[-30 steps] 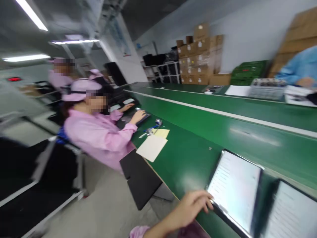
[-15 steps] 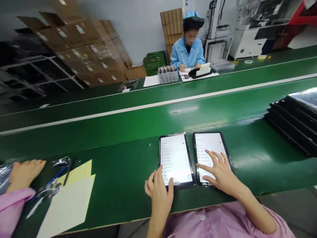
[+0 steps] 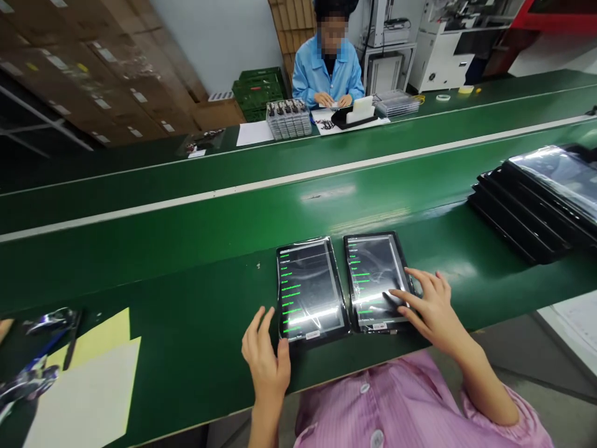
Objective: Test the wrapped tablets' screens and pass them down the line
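Observation:
Two black tablets lie side by side on the green bench, both with dark screens showing lines of green text. My left hand [image 3: 267, 354], its fingers apart and holding nothing, is at the lower left edge of the left tablet [image 3: 310, 289]. Over the lower right part of the right tablet [image 3: 375, 274] is my right hand [image 3: 431, 305], fingers spread, with the index finger reaching onto the screen. Whether that fingertip touches the glass is hard to tell. A small white label sits at the bottom of each tablet.
Yellow and white sheets [image 3: 88, 386] lie at the left beside plastic-wrapped items [image 3: 35, 379]. Black trays or devices [image 3: 527, 211] are stacked at the right. Across the bench [image 3: 200, 236] sits a person in blue [image 3: 326, 68], behind a grey rack [image 3: 289, 119].
Both tablet screens have turned from white lists to dark pages with green text. The view has shifted, and my right hand has drawn toward the right tablet's right edge. The neighbour's hand is nearly out of view.

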The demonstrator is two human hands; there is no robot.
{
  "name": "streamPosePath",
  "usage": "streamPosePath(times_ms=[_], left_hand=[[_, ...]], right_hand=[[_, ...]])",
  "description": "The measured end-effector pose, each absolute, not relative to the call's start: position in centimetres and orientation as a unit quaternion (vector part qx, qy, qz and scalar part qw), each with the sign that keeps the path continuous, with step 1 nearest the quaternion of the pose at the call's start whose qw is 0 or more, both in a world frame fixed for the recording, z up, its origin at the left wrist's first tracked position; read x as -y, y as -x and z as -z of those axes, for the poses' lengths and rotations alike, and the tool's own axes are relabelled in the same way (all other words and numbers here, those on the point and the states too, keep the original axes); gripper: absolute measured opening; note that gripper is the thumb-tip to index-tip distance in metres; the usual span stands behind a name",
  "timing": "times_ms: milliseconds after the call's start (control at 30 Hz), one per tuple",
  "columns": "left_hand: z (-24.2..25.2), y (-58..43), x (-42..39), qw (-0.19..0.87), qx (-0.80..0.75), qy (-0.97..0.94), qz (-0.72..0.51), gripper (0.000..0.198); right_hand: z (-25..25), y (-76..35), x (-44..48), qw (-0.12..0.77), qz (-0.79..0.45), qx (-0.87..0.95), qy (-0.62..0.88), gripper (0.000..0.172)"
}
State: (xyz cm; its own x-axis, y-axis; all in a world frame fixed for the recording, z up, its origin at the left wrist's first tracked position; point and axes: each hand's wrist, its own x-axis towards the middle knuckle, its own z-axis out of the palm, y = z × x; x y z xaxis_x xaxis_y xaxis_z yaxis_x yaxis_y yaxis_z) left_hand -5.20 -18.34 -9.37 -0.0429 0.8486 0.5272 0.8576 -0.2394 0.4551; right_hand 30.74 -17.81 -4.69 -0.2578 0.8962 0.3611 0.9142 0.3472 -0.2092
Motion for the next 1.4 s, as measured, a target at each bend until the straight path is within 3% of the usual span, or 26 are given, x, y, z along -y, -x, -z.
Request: streamPosePath(times_ms=[167,367,500,633,1167,1400], left_hand=[[11.4,6.2,17.7,-0.093,0.624,0.687,0.36,0.055],[11.6,5.8,18.0,-0.092,0.615,0.699,0.353,0.064],[10.5,5.3,17.8,-0.125,0.638,0.694,0.311,0.064],[10.0,5.1,17.8,-0.156,0.658,0.65,0.347,0.076],[6.9,4.5,14.6,-0.186,0.651,0.69,0.256,0.058],[5.8,5.4,13.8,-0.213,0.666,0.665,0.263,0.072]], right_hand=[[4.9,-28.0,17.3,0.169,0.005,0.812,0.559,0.029],[5.5,-27.7,17.0,0.142,0.019,0.791,0.595,0.036],[5.9,-28.4,17.2,0.148,0.033,0.782,0.605,0.037],[6.0,-29.7,17.2,0.175,0.046,0.772,0.609,0.045],[5.6,-29.1,16.1,0.168,0.016,0.775,0.608,0.051],[5.7,-30.1,16.2,0.181,0.024,0.774,0.607,0.054]])
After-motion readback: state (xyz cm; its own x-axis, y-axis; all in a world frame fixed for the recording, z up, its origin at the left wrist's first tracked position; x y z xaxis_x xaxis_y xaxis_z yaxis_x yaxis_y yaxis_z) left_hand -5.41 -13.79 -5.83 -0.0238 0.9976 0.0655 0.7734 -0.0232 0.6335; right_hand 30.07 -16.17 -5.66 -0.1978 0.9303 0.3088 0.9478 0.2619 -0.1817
